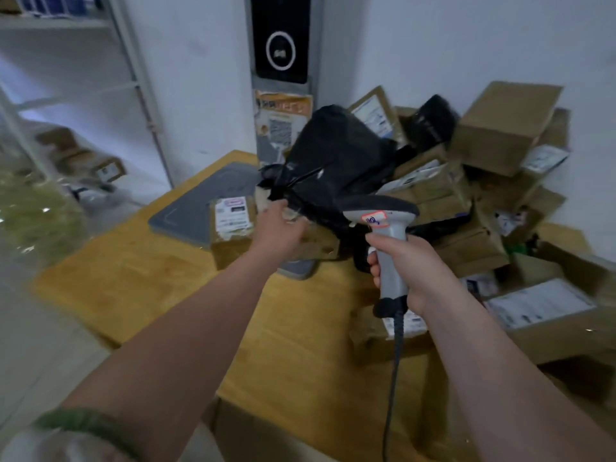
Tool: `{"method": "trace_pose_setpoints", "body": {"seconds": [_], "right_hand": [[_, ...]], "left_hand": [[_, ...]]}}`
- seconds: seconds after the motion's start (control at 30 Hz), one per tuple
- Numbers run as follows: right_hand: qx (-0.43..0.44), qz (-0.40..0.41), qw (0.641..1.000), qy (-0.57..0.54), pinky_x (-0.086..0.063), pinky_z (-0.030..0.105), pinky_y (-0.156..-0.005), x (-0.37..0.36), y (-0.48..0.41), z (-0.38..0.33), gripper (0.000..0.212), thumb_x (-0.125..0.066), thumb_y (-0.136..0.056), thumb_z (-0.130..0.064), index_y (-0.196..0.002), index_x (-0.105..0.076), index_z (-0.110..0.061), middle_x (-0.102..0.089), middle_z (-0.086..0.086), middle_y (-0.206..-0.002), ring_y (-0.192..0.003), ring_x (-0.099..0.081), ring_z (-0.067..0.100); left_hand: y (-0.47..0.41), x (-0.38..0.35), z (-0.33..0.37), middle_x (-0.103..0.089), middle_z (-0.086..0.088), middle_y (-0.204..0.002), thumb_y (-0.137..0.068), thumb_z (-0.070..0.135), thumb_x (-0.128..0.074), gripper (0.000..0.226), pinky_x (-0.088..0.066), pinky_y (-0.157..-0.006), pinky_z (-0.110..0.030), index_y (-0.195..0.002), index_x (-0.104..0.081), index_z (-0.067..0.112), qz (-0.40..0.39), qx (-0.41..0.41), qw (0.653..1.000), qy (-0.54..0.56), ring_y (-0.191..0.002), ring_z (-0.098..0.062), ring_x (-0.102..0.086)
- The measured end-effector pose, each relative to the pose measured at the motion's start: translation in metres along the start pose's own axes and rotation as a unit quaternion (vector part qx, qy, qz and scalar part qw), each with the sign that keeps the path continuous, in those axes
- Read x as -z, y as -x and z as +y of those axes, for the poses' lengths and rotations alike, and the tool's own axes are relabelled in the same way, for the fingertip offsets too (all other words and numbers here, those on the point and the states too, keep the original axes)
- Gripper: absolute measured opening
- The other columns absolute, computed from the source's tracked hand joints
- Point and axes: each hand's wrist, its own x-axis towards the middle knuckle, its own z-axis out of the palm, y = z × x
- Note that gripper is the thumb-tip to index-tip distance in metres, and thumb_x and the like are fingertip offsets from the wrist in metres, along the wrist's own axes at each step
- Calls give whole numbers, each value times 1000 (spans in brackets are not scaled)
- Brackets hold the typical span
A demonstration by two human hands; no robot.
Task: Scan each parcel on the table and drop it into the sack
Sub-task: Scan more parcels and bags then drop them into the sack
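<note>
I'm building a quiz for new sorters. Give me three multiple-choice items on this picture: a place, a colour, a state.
1. The grey pad lies on: A a chair; B the wooden table; C a trolley.
2. The parcel gripped by the left hand is: A white; B red; C black.
3. The scanner is: A held in the right hand; B lying flat; C hung up.
Key: B, table wood shows around the pad; C, its wrap is black; A, the hand wraps its handle.
</note>
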Motion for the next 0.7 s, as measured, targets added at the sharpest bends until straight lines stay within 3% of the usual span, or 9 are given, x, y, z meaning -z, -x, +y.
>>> {"method": "trace_pose_setpoints", "body": {"seconds": [0.13, 0.23, 0.3, 0.37, 0.43, 0.53, 0.6, 0.7], "right_hand": [[22, 28, 999, -19, -44, 26, -48, 8, -14, -19, 12, -64, -92, -16, -90, -58, -7, -54, 6, -65, -52, -50, 15], [27, 36, 999, -30, -44, 27, -50, 9, -20, -24, 10, -64, -92, -16, -90, -58, -8, -55, 6, -66, -53, -51, 15], [26, 42, 998, -37, -45, 26, -50, 9, -23, -25, 10, -64, -91, -16, -91, -58, -8, -55, 5, -67, -54, -51, 15], [26, 47, 998, -39, -45, 26, -51, 9, -24, -26, 10, -64, -91, -16, -90, -58, -9, -56, 5, -67, -55, -52, 14], [27, 45, 998, -41, -46, 26, -52, 9, -23, -26, 9, -64, -91, -16, -91, -58, -10, -56, 6, -68, -56, -52, 14], [27, 40, 998, -47, -47, 26, -54, 9, -18, -24, 9, -65, -91, -16, -93, -59, -10, -57, 6, -70, -57, -53, 14], [27, 36, 998, -46, -48, 26, -54, 9, -14, -21, 11, -65, -91, -17, -96, -60, -9, -57, 6, -72, -58, -54, 14], [29, 33, 998, -50, -46, 27, -56, 8, -7, -13, 14, -66, -90, -17, -100, -61, -8, -58, 5, -70, -58, -54, 14]], "left_hand": [[-51, -7, 11, -43, -11, -141, -83, 39, -65, 73, -49, -96, -52, -144, -33, 17, 47, 37, 997, 51, -120, -34, -51], [-88, -8, 8, -50, -14, -134, -69, 37, -73, 91, -54, -90, -51, -146, -27, 20, 45, 94, 981, 162, -112, -33, -59], [-93, -8, 14, -58, -16, -121, -74, 22, -76, 81, -57, -85, -45, -142, -33, 9, 16, 108, 966, 233, -94, -28, -66], [-91, -7, 22, -61, -16, -110, -84, 11, -71, 50, -56, -84, -40, -128, -48, 2, -11, 90, 965, 246, -84, -24, -63], [-86, -6, 27, -62, -15, -110, -88, 6, -67, 27, -55, -82, -38, -113, -58, 3, -11, 63, 973, 223, -90, -27, -63], [-74, 9, 41, -68, -12, -99, -87, 5, -64, 14, -56, -84, -45, -101, -64, 10, 42, -8, 988, 151, -93, -32, -65], [-60, 28, 54, -63, -3, -81, -90, 7, -59, 6, -55, -72, -37, -92, -61, 13, 94, -65, 991, 76, -86, -26, -61], [-26, 60, 62, -55, -4, -73, -93, 7, -53, 13, -32, -52, -26, -88, -65, 6, 185, -183, 960, -105, -74, -22, -50]]}}
